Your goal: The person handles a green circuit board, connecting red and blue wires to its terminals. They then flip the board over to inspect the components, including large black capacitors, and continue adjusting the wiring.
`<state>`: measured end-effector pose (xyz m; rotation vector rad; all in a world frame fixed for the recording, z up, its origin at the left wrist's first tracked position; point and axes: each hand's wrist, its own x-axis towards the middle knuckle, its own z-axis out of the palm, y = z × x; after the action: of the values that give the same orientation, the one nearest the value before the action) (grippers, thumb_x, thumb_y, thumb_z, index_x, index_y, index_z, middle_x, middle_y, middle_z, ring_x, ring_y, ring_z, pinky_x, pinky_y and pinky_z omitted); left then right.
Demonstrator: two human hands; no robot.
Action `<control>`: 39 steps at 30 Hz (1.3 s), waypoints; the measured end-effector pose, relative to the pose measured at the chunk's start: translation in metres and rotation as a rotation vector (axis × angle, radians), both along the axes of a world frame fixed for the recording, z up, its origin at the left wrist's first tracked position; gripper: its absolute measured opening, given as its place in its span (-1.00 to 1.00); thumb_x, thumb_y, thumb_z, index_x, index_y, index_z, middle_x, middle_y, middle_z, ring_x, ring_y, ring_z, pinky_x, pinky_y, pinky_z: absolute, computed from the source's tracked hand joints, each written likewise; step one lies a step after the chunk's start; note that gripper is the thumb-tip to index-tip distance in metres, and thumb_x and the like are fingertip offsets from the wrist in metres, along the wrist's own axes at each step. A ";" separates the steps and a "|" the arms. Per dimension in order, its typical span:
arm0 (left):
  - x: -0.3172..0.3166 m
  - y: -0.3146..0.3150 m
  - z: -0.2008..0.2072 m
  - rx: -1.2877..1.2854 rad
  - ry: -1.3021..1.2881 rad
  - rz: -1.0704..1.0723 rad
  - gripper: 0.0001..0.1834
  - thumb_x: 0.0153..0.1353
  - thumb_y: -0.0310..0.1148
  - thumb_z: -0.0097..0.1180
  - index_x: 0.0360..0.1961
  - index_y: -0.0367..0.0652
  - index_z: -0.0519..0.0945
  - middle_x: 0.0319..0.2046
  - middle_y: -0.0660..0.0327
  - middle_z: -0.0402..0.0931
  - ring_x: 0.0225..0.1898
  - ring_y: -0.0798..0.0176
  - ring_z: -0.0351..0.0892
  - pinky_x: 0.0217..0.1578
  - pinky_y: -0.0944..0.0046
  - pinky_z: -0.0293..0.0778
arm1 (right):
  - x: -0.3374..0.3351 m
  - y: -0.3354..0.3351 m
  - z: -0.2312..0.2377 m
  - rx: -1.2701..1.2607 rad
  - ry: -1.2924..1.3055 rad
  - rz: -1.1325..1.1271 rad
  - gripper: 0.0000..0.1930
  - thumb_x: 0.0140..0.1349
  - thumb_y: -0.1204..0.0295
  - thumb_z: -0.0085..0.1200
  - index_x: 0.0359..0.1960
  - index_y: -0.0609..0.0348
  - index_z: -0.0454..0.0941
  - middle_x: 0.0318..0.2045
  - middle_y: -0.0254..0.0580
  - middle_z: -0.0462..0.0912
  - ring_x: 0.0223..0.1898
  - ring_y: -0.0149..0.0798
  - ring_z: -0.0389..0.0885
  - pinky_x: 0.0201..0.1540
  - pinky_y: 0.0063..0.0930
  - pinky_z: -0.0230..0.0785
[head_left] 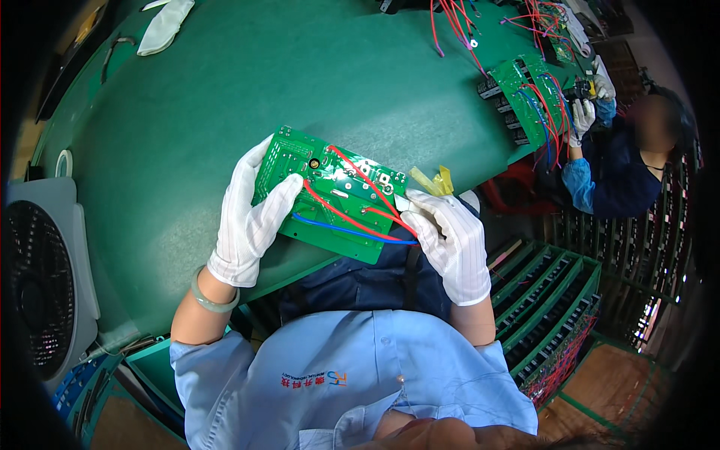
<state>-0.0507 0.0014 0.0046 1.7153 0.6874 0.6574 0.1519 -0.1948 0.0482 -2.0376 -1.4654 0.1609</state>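
A green circuit board is held up over the near edge of the table, its soldered face upward. Several red wires and a blue wire run from the board to the right. My left hand, in a white glove, grips the board's left end with the thumb on top. At its right end my right hand, also gloved, pinches the gathered wires against the board's edge. Yellow tape pieces stick up beside the right fingers. What lies under the right fingers is partly hidden.
The green table spreads ahead. A fan stands at the left. Another person with gloved hands works at far right near wired boards. Racks of boards stand at my right. A white glove lies far left.
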 end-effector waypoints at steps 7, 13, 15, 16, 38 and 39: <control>0.000 0.000 0.001 -0.043 -0.014 0.003 -0.41 0.32 -0.49 0.25 0.31 -0.42 0.34 0.08 0.03 0.54 0.08 0.25 0.57 0.12 0.26 0.48 | 0.000 -0.006 -0.001 0.043 0.001 -0.111 -0.67 0.17 0.50 0.33 -0.01 0.27 0.65 -0.23 0.03 0.72 -0.21 -0.01 0.74 -0.11 -0.32 0.57; 0.001 0.001 0.001 -0.154 -0.089 -0.004 -0.40 0.36 -0.40 0.24 0.32 -0.41 0.33 0.06 0.07 0.55 0.09 0.29 0.54 0.11 0.28 0.48 | 0.001 -0.018 -0.002 0.028 0.007 -0.263 -0.55 0.21 0.60 0.26 0.18 0.16 0.62 -0.29 -0.08 0.66 -0.29 -0.20 0.66 -0.18 -0.41 0.50; -0.002 0.006 0.000 -0.261 -0.150 -0.019 -0.42 0.41 -0.34 0.18 0.33 -0.41 0.32 0.05 0.08 0.56 0.08 0.32 0.53 0.09 0.30 0.49 | 0.006 -0.024 -0.005 -0.021 -0.037 -0.271 -0.61 0.20 0.56 0.28 0.09 0.10 0.69 -0.40 -0.13 0.58 -0.38 -0.23 0.56 -0.26 -0.36 0.44; -0.005 0.009 0.001 -0.343 -0.176 -0.031 -0.43 0.43 -0.32 0.16 0.34 -0.40 0.32 0.04 0.09 0.56 0.07 0.34 0.53 0.07 0.31 0.49 | 0.011 -0.030 -0.006 -0.051 -0.041 -0.269 -0.59 0.16 0.52 0.34 0.10 0.14 0.68 -0.40 -0.15 0.57 -0.39 -0.22 0.55 -0.26 -0.38 0.44; -0.018 0.049 -0.006 -0.326 -0.038 -0.205 -0.47 0.29 -0.60 0.12 0.31 -0.29 0.45 -0.11 0.27 0.62 -0.09 0.46 0.55 0.06 0.39 0.47 | -0.045 -0.029 -0.037 0.164 0.071 0.137 -0.63 0.07 0.64 0.16 -0.03 0.33 0.65 -0.20 -0.03 0.76 -0.39 -0.07 0.69 -0.28 -0.28 0.47; -0.018 0.048 -0.008 -0.365 -0.056 -0.207 -0.45 0.28 -0.61 0.12 0.33 -0.30 0.43 -0.11 0.26 0.62 -0.09 0.46 0.56 0.06 0.39 0.47 | -0.045 -0.028 -0.039 0.113 0.055 0.163 -0.49 -0.03 0.75 0.04 0.05 0.35 0.61 -0.14 0.03 0.74 -0.34 -0.04 0.71 -0.24 -0.27 0.50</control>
<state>-0.0688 0.0493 -0.0031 1.4010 0.5432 0.4051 0.1067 -0.2229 0.0092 -1.8111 -1.5696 0.1953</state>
